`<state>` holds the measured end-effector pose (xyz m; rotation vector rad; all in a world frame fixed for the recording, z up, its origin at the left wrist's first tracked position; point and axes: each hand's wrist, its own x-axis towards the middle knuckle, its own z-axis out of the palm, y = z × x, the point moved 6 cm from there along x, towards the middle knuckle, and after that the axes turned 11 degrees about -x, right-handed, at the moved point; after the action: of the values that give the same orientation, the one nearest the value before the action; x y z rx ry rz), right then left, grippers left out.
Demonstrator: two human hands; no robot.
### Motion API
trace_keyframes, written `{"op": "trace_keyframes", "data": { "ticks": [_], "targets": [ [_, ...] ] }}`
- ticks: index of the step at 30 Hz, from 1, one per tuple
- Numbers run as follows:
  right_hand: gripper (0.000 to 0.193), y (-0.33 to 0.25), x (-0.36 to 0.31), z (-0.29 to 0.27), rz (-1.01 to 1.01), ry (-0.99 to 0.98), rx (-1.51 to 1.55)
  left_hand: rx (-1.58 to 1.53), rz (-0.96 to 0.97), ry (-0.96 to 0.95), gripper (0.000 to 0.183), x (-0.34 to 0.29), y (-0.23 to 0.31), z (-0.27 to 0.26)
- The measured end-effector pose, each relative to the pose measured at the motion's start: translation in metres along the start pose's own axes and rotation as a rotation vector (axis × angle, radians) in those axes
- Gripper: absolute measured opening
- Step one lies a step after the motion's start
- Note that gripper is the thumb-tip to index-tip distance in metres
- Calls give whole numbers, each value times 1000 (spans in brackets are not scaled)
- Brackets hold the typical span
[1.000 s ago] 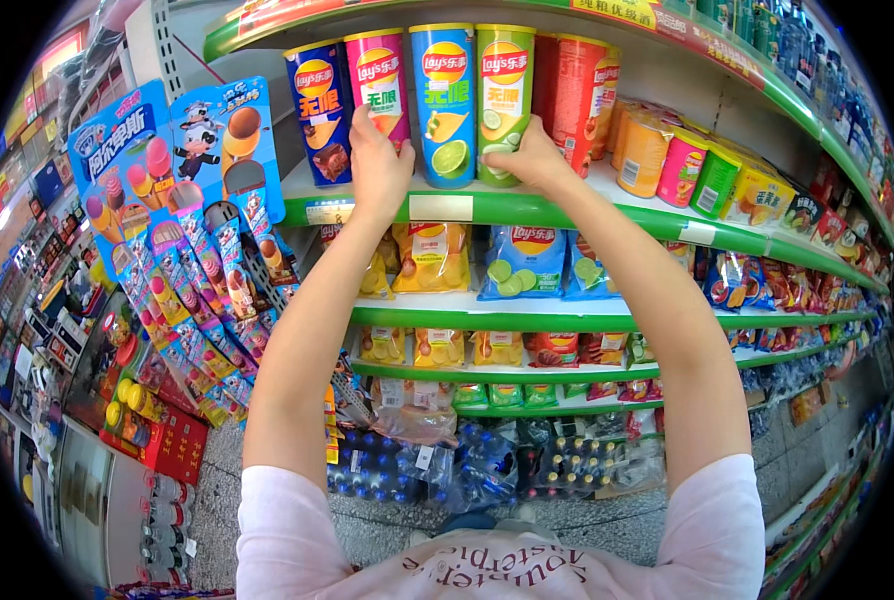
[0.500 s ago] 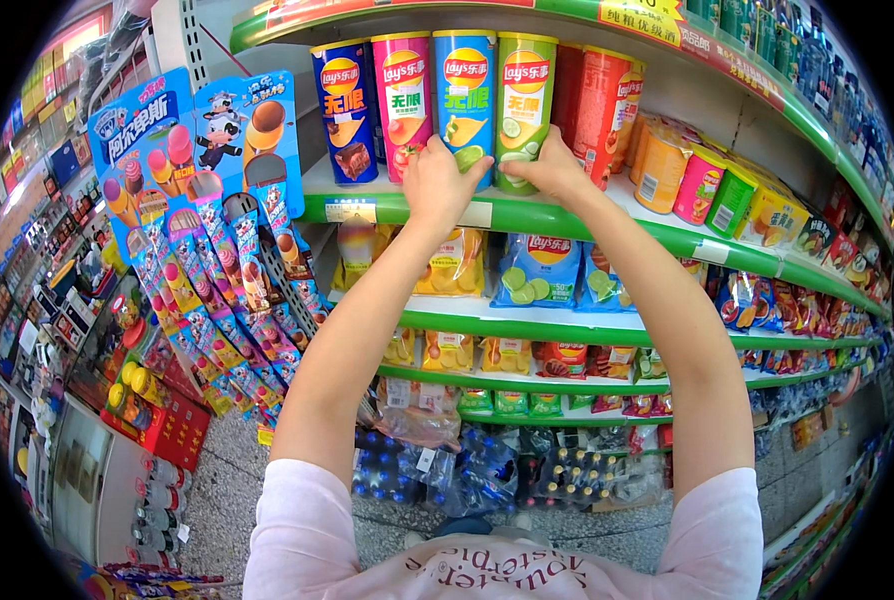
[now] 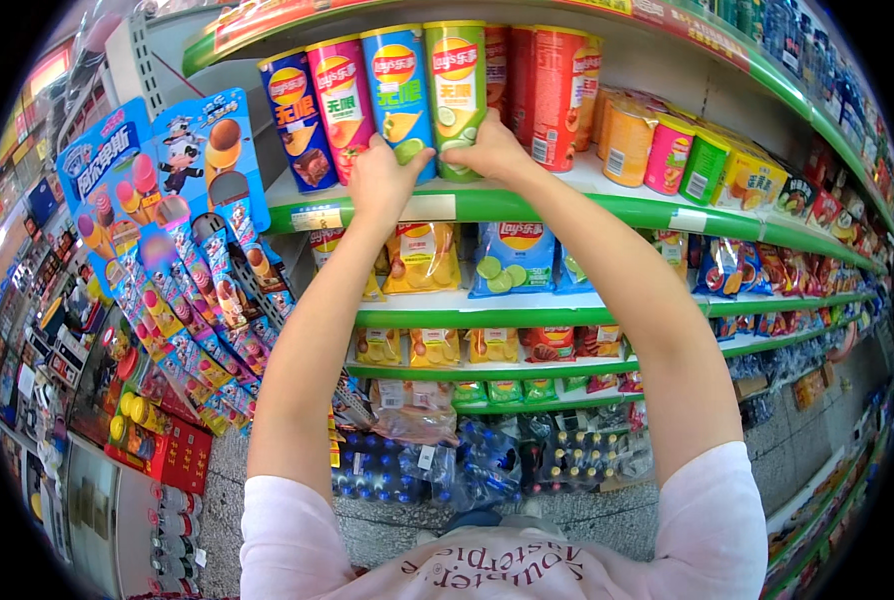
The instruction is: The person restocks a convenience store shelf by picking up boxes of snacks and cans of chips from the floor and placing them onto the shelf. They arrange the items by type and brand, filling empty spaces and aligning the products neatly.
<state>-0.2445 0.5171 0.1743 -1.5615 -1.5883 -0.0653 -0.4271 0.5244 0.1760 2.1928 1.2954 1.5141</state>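
Note:
A row of tall chip canisters stands on the green-edged top shelf: dark blue (image 3: pixel 295 115), pink (image 3: pixel 339 105), light blue (image 3: pixel 397 90) and green (image 3: pixel 455 80). My left hand (image 3: pixel 382 185) is closed round the lower part of the light blue canister, its thumb across the front and its fingers at the side by the pink one. My right hand (image 3: pixel 487 155) grips the green canister low down, thumb in front and fingers at its right side. The light blue and green canisters stand side by side, upright. Parts of both hands' fingers are hidden behind the canisters.
Red canisters (image 3: pixel 559 100) stand to the right, then shorter orange cans (image 3: pixel 627 150). Chip bags (image 3: pixel 512 260) fill the shelf below. A hanging cone-sweets display (image 3: pixel 167 170) is on the left. Wrapped bottle packs (image 3: pixel 377 468) lie on the floor beneath the shelves.
The view has shifted, so the shelf appears farther left. The gap between the green canister and the red ones has widened. Both hands keep their hold.

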Motion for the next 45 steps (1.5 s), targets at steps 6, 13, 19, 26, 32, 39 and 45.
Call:
{"op": "trace_keyframes", "data": {
  "ticks": [6, 13, 19, 26, 32, 39, 45],
  "targets": [
    [97, -5, -9, -9, 84, -28, -111, -68, 127, 48, 64, 4, -9, 14],
    [90, -25, -50, -39, 24, 227, -146, 43, 73, 46, 71, 6, -5, 4],
    [70, -20, -231, -69, 21, 258, 110, 23, 184, 64, 71, 9, -9, 10],
    [58, 59, -509, -22, 819, 132, 432, 30, 261, 189, 76, -7, -4, 10],
    [54, 101, -646, -46, 999, -145, 289, -95, 702, 275, 52, -76, 67, 12],
    [53, 197, -712, -153, 604, -445, -88, -238, 670, -172, 24, -284, 203, 111],
    [56, 262, -804, -296, 951, -556, -271, -96, 308, -788, 24, -471, 182, 218]
  ]
}}
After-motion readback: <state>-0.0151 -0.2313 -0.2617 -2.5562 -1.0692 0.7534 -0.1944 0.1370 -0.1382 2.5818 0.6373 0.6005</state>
